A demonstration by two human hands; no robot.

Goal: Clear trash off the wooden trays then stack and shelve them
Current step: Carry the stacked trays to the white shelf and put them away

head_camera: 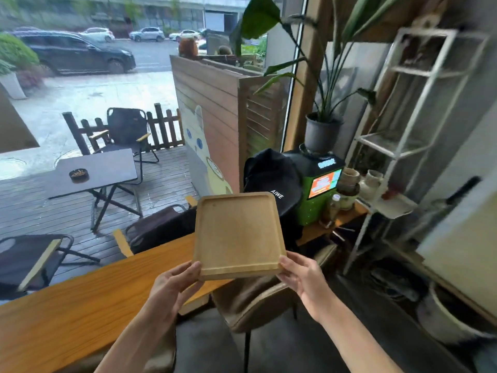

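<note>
Viewpoint: head-worn, one wide-angle view only.
Facing: forward and down.
Nearness: close on the left hand [172, 285] and right hand [306, 278] at 6 o'clock.
Far field: window at 10 o'clock, metal shelf [403, 117] at 2 o'clock.

tray [238, 235] between both hands, above counter [80, 305] edge | backpack [271, 179] behind tray | shelf rack [403, 109] right

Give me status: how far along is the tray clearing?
Done: the square light wooden tray looks bare, with no trash on it. In hand: the left hand and right hand hold it by its near corners, above the orange wooden table. Left: stacking, as no second tray shows, and shelving; the white metal shelf unit stands to the right.
</note>
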